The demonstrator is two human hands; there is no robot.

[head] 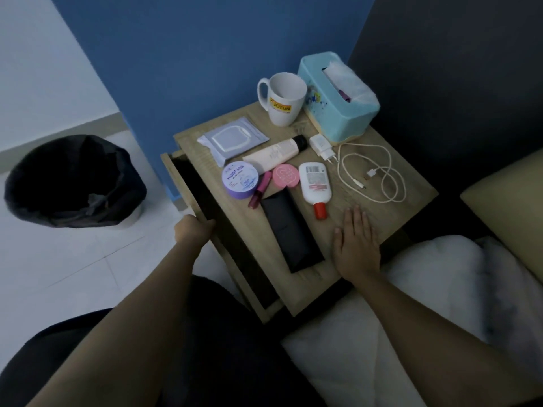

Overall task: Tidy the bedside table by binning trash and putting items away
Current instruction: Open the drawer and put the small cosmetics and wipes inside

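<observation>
The wooden bedside table (411, 183) holds a white mug (283, 98), a teal tissue box (338, 98), a wipes packet (232, 139), a cream tube (276, 154), a white charger (321, 146) with its cable (382, 171), a purple jar (240, 180), a pink lip tube (260, 189), a pink compact (285, 175), a white red-capped bottle (316, 186) and a black case (289, 233). My left hand (192, 230) grips the front edge of the drawer (182, 177), which is pulled partly out. My right hand (355, 245) lies flat on the tabletop, fingers apart.
A bin with a black liner (73, 183) stands on the tiled floor to the left. A blue wall is behind the table. White bedding (426, 289) and a beige pillow (514, 207) lie to the right. My dark-clothed lap fills the bottom.
</observation>
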